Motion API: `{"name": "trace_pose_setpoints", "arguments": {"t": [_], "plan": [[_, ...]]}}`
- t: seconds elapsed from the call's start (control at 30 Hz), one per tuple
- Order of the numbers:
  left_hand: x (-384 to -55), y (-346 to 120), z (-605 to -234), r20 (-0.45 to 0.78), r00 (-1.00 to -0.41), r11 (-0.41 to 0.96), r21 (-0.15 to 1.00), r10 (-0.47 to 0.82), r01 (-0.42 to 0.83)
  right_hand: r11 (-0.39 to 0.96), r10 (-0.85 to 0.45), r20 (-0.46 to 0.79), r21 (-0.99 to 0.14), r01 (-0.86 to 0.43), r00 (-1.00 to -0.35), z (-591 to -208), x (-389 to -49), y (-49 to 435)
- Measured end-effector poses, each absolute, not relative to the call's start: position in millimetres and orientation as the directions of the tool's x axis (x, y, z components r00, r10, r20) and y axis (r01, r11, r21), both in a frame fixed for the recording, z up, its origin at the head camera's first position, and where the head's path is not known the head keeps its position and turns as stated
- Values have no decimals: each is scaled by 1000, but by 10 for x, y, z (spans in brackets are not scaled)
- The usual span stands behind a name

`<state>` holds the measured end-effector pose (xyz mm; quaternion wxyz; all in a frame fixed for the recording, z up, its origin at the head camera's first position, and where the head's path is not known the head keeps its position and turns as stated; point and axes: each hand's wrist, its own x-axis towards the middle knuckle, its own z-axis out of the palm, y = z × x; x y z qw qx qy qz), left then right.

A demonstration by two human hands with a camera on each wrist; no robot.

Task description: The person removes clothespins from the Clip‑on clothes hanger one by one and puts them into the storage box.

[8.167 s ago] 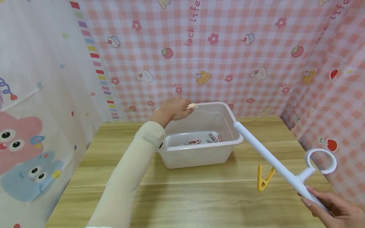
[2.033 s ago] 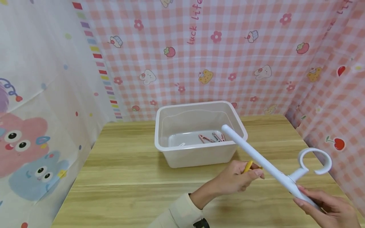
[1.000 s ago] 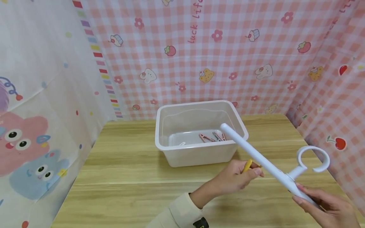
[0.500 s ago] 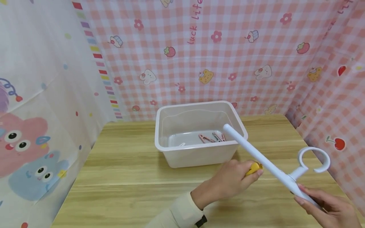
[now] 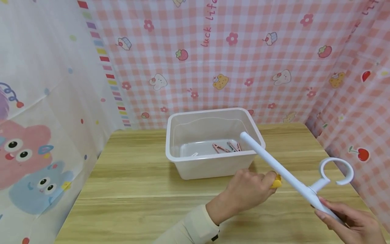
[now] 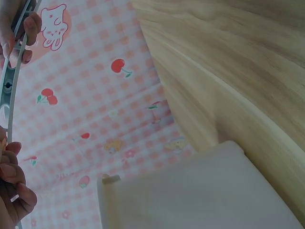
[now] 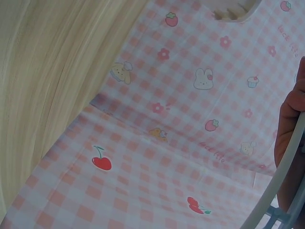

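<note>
My right hand point(image 5: 350, 220) grips the lower end of a white plastic clothes hanger point(image 5: 268, 157), raised at a slant with its round hook point(image 5: 349, 169) toward the right. My left hand point(image 5: 248, 189) pinches a yellow clothespin point(image 5: 276, 183) right at the underside of the hanger's bar. The clothespin's tips are partly hidden behind the bar. In the left wrist view, left-hand fingers point(image 6: 14, 174) curl at the hanger's edge, below the right hand point(image 6: 28, 31). The right wrist view catches part of a hand point(image 7: 289, 114) beside the hanger's bar point(image 7: 281, 176).
A whitish plastic bin point(image 5: 213, 168) stands at the back middle of the wooden table point(image 5: 134, 189). Several clothespins point(image 5: 220, 148) lie inside, mostly at its right. The hanger's far end overlaps the bin's right rim. Checked cloth point(image 5: 195, 61) hangs behind and at the right.
Earlier, my left hand was at the bin with a cream clothespin while the yellow one hung on the hanger. It then came to the yellow clothespin and has just turned over, knuckles up.
</note>
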<state>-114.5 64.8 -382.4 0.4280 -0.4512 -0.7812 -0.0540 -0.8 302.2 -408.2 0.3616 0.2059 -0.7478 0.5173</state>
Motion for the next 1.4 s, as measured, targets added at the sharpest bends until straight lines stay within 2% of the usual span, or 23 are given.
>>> {"name": "trace_pose_setpoints", "arguments": {"t": [0.17,0.27,0.37,0.47,0.57,0.67,0.83,1.0,1.17,1.4], "plan": [[-1138,642,-3818,713,-251,576,-257,655,776,388,55,761,-613,-688,-647,-4077,-16,3031],[-1127,639,-3803,670,-319,556,-168,671,814,377,51,765,-610,-697,-641,-4078,-20,3032],[-1109,636,-3769,582,-419,517,-3,697,856,357,49,768,-610,-707,-638,-4078,-22,3031],[-1094,626,-3722,471,-515,458,240,716,856,341,51,769,-613,-713,-637,-4075,-21,3029],[-1091,612,-3680,382,-574,384,468,725,796,317,47,772,-614,-723,-634,-4077,-22,3033],[-1098,602,-3661,325,-605,287,656,727,698,270,43,775,-616,-740,-630,-4081,-27,3032],[-1105,616,-3663,269,-615,96,865,741,493,121,56,773,-634,-764,-632,-4071,-35,3015],[-1105,641,-3682,194,-591,-83,974,783,210,48,70,764,-645,-762,-642,-4059,-21,3005],[-1090,660,-3696,125,-541,-186,981,832,-61,60,109,751,-659,-750,-651,-4053,-14,2978],[-1072,642,-3684,81,-449,-234,926,890,-297,2,141,739,-666,-746,-659,-4047,-8,2947]]}}
